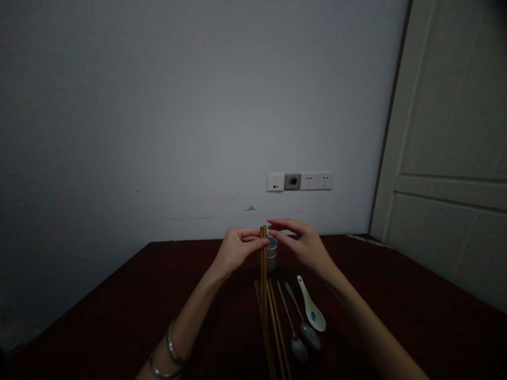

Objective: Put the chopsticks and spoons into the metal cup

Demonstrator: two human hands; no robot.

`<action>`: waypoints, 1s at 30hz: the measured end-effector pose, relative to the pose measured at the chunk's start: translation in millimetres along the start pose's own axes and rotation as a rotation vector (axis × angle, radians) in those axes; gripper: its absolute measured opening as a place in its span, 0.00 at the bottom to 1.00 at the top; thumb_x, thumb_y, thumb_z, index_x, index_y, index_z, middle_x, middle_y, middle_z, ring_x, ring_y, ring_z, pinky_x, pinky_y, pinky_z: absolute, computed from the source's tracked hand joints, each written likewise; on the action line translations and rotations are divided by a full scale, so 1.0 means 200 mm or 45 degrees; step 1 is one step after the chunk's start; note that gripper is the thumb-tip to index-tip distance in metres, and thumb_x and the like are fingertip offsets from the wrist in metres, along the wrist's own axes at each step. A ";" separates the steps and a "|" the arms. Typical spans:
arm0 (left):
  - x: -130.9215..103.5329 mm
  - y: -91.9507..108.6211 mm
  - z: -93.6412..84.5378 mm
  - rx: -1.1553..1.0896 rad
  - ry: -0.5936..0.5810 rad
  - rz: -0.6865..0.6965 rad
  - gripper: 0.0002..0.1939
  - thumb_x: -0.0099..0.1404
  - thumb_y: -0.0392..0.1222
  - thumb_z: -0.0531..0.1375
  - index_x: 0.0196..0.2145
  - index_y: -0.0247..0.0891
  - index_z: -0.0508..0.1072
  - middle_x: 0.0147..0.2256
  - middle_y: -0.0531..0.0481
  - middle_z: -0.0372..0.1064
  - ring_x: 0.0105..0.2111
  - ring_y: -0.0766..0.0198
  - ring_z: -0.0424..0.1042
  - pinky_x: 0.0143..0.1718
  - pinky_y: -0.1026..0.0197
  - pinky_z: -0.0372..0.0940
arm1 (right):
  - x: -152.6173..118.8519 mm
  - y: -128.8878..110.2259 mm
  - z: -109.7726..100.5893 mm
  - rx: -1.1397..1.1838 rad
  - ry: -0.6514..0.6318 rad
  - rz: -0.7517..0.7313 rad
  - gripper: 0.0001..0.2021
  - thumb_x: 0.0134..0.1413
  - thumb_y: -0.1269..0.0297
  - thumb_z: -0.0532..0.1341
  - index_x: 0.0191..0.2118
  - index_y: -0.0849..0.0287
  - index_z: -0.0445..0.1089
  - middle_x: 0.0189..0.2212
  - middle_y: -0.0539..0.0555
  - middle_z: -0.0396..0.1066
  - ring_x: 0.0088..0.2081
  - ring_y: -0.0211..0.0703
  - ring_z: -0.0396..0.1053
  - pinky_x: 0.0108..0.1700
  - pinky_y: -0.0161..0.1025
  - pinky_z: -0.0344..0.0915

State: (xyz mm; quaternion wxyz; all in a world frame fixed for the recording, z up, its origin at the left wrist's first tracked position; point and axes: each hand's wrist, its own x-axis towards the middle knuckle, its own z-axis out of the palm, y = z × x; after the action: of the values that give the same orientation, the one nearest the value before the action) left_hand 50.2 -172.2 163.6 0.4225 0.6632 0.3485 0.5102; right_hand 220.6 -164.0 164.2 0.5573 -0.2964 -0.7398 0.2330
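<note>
Upright wooden chopsticks (263, 264) are pinched near their top by my left hand (240, 248), in front of a light-coloured cup (271, 258). My right hand (301, 240) is just to the right of their tops, thumb and fingers apart, with nothing between them. Several more chopsticks (276, 322) lie on the dark red table (158, 295), below the cup. To their right are two metal spoons, one (299, 349) beside the other (309, 335), and a white spoon (316, 318) with a blue mark. The held chopsticks partly hide the cup.
Behind the table rises a pale wall (198, 132) with a row of sockets and switches (316, 181). A light panelled door (447, 158) stands at the right. The table's back edge meets the wall.
</note>
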 end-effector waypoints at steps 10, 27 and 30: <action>0.00 -0.03 0.02 0.028 -0.077 0.002 0.12 0.52 0.40 0.63 0.35 0.31 0.76 0.34 0.43 0.75 0.35 0.60 0.73 0.40 0.59 0.66 | -0.01 0.03 0.04 0.023 0.003 -0.172 0.10 0.46 0.64 0.63 0.38 0.57 0.73 0.30 0.53 0.72 0.33 0.39 0.69 0.34 0.36 0.66; -0.02 -0.04 0.02 0.143 -0.102 0.052 0.09 0.53 0.39 0.62 0.33 0.32 0.76 0.32 0.45 0.75 0.32 0.62 0.73 0.36 0.63 0.66 | -0.01 0.03 0.01 0.039 -0.124 -0.189 0.07 0.47 0.64 0.62 0.34 0.58 0.75 0.30 0.54 0.72 0.33 0.39 0.69 0.33 0.36 0.65; -0.02 -0.03 0.02 0.160 -0.111 0.066 0.09 0.54 0.38 0.61 0.32 0.32 0.76 0.32 0.46 0.75 0.32 0.62 0.73 0.36 0.63 0.66 | -0.01 0.02 0.01 0.036 -0.136 -0.161 0.08 0.47 0.63 0.62 0.34 0.57 0.74 0.31 0.54 0.72 0.34 0.39 0.69 0.34 0.37 0.65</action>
State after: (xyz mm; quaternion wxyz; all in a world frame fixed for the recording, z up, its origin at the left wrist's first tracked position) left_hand 53.7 -174.6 155.2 0.3815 0.7188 0.3439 0.4686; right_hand 219.6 -163.5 159.5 0.5349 -0.2283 -0.7822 0.2233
